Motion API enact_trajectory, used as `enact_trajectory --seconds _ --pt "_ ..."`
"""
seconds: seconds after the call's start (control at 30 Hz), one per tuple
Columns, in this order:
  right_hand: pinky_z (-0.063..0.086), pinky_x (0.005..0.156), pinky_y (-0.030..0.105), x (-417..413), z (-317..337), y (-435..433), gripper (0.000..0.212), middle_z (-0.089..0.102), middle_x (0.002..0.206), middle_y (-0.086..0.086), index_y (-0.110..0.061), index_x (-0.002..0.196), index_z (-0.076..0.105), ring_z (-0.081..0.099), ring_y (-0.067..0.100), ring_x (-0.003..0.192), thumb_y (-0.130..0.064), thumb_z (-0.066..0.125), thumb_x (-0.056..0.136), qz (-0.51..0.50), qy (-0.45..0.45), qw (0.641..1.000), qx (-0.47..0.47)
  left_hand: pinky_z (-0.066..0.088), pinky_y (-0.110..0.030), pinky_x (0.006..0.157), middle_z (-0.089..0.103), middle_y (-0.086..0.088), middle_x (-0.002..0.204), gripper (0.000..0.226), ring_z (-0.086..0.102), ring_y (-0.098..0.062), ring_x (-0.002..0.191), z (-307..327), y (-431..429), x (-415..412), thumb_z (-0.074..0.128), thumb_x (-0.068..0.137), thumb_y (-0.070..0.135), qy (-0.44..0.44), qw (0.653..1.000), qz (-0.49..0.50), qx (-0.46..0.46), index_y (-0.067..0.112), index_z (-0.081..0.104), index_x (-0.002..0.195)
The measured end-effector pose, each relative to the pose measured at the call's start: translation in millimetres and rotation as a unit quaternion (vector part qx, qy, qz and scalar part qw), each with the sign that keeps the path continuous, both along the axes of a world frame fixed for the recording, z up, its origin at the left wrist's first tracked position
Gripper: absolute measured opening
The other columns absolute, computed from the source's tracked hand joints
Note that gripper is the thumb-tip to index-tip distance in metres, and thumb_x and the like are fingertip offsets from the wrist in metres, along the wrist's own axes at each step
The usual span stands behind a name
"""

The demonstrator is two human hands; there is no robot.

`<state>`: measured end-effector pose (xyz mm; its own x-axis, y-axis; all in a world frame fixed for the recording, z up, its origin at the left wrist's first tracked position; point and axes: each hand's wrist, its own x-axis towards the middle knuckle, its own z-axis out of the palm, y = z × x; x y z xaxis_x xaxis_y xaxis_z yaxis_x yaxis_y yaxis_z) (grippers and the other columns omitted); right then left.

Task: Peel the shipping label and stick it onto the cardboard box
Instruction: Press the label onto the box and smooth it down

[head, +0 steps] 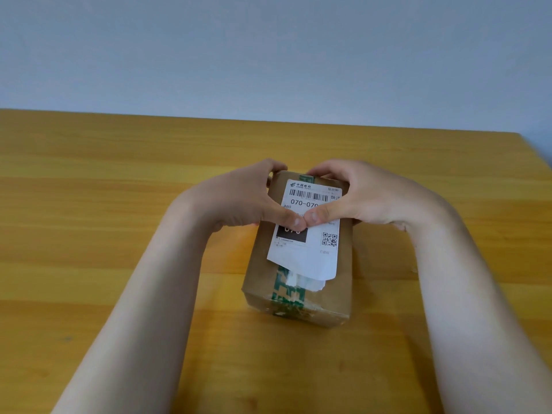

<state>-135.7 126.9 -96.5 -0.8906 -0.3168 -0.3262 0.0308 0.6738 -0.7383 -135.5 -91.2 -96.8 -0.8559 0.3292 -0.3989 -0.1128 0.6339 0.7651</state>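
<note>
A brown cardboard box (340, 282) sealed with green printed tape stands on the wooden table, long side pointing toward me. A white shipping label (307, 252) with a barcode and a QR code lies on the box's top face. Its near edge is lifted and slightly curled above the tape. My left hand (239, 198) wraps the box's far left corner, thumb pressed on the label's middle. My right hand (358, 195) wraps the far right corner, its thumb on the label too. The two thumb tips touch each other. A scrap of white paper (307, 283) shows under the label's near edge.
The wooden table (119, 204) spreads wide on both sides of the box. Its right edge (534, 150) runs at the far right. A plain grey-blue wall (268, 55) rises behind the table's far edge.
</note>
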Motion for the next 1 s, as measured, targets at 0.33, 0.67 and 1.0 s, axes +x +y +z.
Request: enact_trajectory --seconds 0.33,0.67,1.0 --pt "0.061 0.075 0.041 -6.7 -12.0 -5.4 0.054 0.075 0.108 -0.01 -0.035 0.112 0.07 0.075 0.014 0.094 -0.057 0.091 0.068 -0.068 0.028 0.997 -0.008 0.058 -0.021 0.067 0.074 0.006 0.113 0.058 0.074 -0.007 0.091 -9.3 -5.4 -11.8 0.09 0.077 0.023 0.019 0.996 0.041 0.08 0.03 0.067 0.13" --pt "0.041 0.052 0.027 -9.4 -20.6 -14.9 0.039 0.077 0.089 -0.006 -0.025 0.094 0.071 0.068 0.01 0.071 -0.061 0.08 0.081 -0.125 0.071 0.99 -0.011 0.063 -0.032 0.076 0.08 0.006 0.104 0.033 0.078 -0.011 0.089 -17.7 -4.8 -13.8 0.082 0.087 0.028 0.027 0.989 0.091 0.113 0.027 0.075 0.119" --pt "0.047 0.069 0.026 -6.9 -17.6 -21.5 0.024 0.073 0.103 -0.014 -0.032 0.108 0.073 0.068 0.001 0.089 -0.051 0.072 0.094 -0.123 0.089 0.988 -0.022 0.062 -0.029 0.056 0.076 0.0 0.108 0.025 0.077 -0.011 0.091 -18.0 -1.6 -13.0 0.077 0.093 0.031 0.038 0.982 0.144 0.116 0.022 0.075 0.116"
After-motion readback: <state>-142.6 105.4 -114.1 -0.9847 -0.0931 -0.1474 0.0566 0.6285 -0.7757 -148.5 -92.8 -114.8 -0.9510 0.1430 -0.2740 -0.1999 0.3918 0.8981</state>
